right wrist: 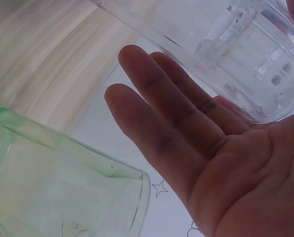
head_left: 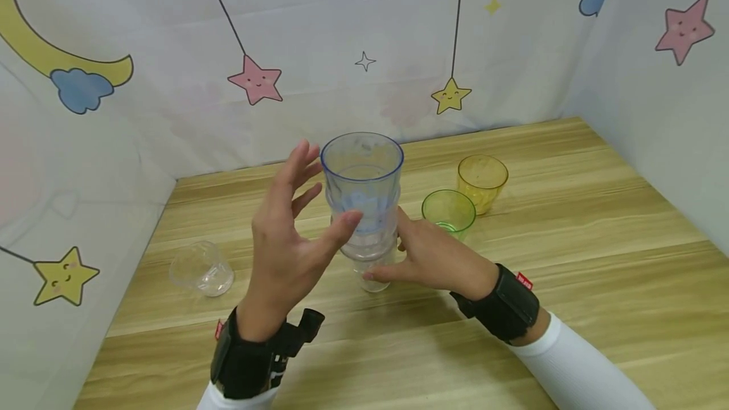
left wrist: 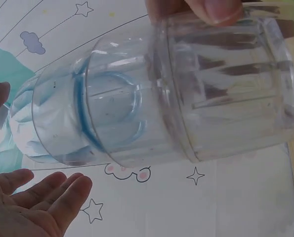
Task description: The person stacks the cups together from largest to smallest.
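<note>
A stack of clear plastic cups stands upright in front of me. At its top is a blue-rimmed cup (head_left: 364, 198), set into a clear cup (left wrist: 221, 98) below. My left hand (head_left: 287, 239) is beside the upper part, fingers spread at its left side and thumb across its front. In the left wrist view those fingers are apart from the plastic. Low on the stack, my right hand (head_left: 441, 255) has its thumb at the front of the bottom cup and its fingers at the right side. The right wrist view shows these fingers extended alongside the clear plastic.
A green cup (head_left: 448, 211) is just beyond my right hand, with a yellow cup (head_left: 483, 182) behind it. Left of my left hand, another clear cup (head_left: 204, 269) is on the wooden table (head_left: 604, 258). White cloth walls (head_left: 319, 30) with printed stars surround the table.
</note>
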The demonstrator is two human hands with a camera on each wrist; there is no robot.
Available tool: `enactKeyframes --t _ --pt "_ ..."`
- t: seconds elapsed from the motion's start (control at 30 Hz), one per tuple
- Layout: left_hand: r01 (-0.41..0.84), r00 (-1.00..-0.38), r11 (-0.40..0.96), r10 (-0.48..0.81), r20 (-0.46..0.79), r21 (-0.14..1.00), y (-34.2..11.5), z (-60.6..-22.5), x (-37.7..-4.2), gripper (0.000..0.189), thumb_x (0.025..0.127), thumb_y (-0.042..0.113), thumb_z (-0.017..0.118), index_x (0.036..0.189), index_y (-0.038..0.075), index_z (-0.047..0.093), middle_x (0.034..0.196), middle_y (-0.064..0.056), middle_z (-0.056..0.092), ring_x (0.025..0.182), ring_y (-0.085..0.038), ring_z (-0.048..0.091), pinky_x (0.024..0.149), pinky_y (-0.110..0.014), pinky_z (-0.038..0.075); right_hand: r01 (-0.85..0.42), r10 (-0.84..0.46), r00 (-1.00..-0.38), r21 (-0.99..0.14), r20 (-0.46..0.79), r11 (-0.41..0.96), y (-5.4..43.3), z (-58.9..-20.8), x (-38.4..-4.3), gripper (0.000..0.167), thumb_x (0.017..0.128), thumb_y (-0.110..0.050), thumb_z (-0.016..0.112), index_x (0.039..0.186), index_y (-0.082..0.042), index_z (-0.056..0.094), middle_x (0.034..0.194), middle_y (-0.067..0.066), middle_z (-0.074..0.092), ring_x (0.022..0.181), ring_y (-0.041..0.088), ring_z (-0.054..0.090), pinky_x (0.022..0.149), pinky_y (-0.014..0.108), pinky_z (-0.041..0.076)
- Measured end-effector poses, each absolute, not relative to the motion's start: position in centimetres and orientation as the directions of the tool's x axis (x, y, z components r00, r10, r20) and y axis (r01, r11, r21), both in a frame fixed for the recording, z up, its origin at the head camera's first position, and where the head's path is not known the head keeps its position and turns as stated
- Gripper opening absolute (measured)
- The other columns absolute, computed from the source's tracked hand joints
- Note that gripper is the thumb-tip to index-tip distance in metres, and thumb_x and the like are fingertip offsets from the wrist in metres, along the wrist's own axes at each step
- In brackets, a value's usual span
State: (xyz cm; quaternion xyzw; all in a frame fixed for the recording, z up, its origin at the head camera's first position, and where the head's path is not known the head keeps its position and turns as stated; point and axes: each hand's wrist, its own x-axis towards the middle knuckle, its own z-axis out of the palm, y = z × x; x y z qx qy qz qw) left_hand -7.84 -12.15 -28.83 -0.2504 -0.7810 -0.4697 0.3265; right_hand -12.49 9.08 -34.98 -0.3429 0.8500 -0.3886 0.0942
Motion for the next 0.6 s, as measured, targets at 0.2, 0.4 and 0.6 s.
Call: enactKeyframes --t 0.2,0.4,0.6 --pt "0.668 -0.697 0.469 0.122 0.706 0.578 -12.0 -29.4 -8.1 0.09 0.093 0.057 0.065 0.157 0.003 0.03 0.149 -0.011 0.048 0.132 -0.023 0.051 0.099 -0.041 0.05 -0.506 -0.642 -0.761 -0.706 0.095 0.496 9.1 -34.9 -12.3 0.097 0.079 -0.052 0.084 0.153 -0.022 0.029 0.128 -0.004 0.065 0.114 0.009 0.062 0.094 0.036 0.051" --pt "0.658 -0.714 0.479 0.154 0.682 0.581 -11.7 -29.8 -8.4 0.091 0.094 0.059 0.063 0.159 0.006 0.027 0.149 -0.009 0.048 0.132 -0.021 0.051 0.097 -0.044 0.051 -0.507 -0.645 -0.759 -0.702 0.089 0.499 9.1 -34.8 -12.3 0.097 0.079 -0.053 0.084 0.152 -0.022 0.03 0.127 -0.005 0.064 0.114 0.008 0.061 0.094 0.036 0.051" --pt "0.637 -0.742 0.484 0.174 0.648 0.6 -11.4 -30.4 -8.9 0.087 0.092 0.062 0.064 0.158 0.015 0.032 0.143 -0.003 0.052 0.128 -0.019 0.053 0.092 -0.044 0.054 -0.518 -0.648 -0.756 -0.69 0.094 0.505 9.1 -34.8 -12.4 0.098 0.079 -0.053 0.084 0.154 -0.022 0.028 0.13 -0.003 0.063 0.115 0.01 0.061 0.094 0.036 0.051"
